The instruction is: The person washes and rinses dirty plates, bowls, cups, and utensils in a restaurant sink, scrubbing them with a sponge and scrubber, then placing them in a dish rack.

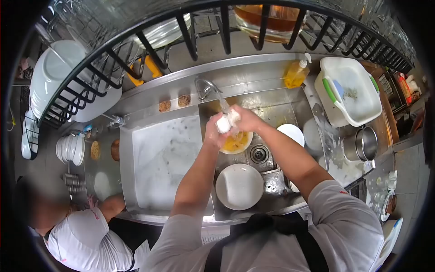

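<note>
Under the running faucet (207,89), my left hand (212,132) is closed around a small white object (223,124), perhaps a little cup; its kind is not clear. My right hand (248,119) presses close against it, fingers curled around a second pale, crumpled-looking piece (234,116) that may be a sponge. Water runs over both hands. Just below them in the metal sink (290,106) sits a bowl (242,148) with yellow liquid in it. Nearer to me a large white bowl (239,187) stands beside the drain (259,154).
To the left is a basin of soapy water (165,158). A black wire rack (195,41) hangs overhead. At right are a soap bottle (296,75), a white tub (328,109) and a metal pot (366,143). A co-worker (90,231) stands at lower left near stacked plates (70,149).
</note>
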`<state>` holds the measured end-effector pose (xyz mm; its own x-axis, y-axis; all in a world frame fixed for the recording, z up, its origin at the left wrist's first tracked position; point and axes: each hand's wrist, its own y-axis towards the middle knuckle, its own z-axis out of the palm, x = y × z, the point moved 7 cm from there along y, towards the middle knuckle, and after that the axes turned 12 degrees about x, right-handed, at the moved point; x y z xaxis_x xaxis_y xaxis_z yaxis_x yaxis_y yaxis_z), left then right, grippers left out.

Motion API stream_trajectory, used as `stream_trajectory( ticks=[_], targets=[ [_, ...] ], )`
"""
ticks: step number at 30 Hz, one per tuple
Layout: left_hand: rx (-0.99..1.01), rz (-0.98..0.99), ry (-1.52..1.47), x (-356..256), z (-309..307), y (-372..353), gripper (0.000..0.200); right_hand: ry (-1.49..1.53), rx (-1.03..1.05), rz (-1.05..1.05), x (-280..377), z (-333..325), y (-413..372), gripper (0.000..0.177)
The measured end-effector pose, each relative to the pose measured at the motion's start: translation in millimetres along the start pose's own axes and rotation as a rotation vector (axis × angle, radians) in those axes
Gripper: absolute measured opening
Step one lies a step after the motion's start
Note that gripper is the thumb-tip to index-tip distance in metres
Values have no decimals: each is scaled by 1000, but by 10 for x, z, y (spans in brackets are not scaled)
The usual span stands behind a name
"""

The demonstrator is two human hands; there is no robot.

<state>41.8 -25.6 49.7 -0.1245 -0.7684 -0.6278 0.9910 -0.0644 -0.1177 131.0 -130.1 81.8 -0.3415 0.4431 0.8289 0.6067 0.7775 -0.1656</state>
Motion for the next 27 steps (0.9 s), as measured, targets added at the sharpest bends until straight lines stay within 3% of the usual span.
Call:
stream_trajectory(
  ticks=[1, 2, 3, 5, 6, 7, 10, 14, 16, 17, 19, 21, 23, 24, 25, 27],
  targets=[
    [-82, 6, -80, 61, 108, -69, 28, -167, -32, -39, 47, -6, -26, 23],
    [-160, 13, -157, 79, 204, -93, 28, -10, 64, 170, -111, 17, 26, 30],
    [-343, 37, -161, 82, 196, -92, 27, -10, 60, 164, -142, 43, 102, 30],
    [-316, 27, -123, 158, -105, 41, 28, 235, 108, -67, -186, 242, 172, 37],
    [-281, 24, -91, 209, -197, 95, 28, -7, 207, -31, -30, 217, 43, 50],
    [-199, 6, -54, 188, -107, 111, 28, -15, 209, -23, 83, 106, -48, 50],
    [-223, -72, 45, 144, -66, 0, 30, -19, 393, -66, 270, 67, -139, 54],
    [-204, 13, 2, 64, 122, -68, 30, -171, 221, -58, 126, 34, 45, 55],
    [-132, -10, 10, 105, 59, -24, 33, -174, 135, 146, -1, 12, 100, 58],
    [-133, -9, 11, 118, 4, -27, 33, -173, 135, 143, -6, 22, 81, 58],
    [-283, 9, -19, 40, -51, -80, 34, 384, 248, 279, 29, 148, -114, 50],
    [-275, -22, -68, 67, 52, -71, 34, 375, 231, 96, -135, 241, -26, 42],
    [-267, -61, -112, 184, 124, -59, 33, -179, -17, 81, -355, 9, 98, 41],
    [-273, -26, -131, 186, 150, -5, 32, -20, 107, 273, -222, -52, 6, 48],
    [-283, 6, -151, 187, 129, 14, 32, -18, 107, 272, -211, -10, 23, 48],
    [-266, -44, -62, 262, -58, 100, 31, -69, 122, -22, -31, 117, -29, 52]
  ],
)
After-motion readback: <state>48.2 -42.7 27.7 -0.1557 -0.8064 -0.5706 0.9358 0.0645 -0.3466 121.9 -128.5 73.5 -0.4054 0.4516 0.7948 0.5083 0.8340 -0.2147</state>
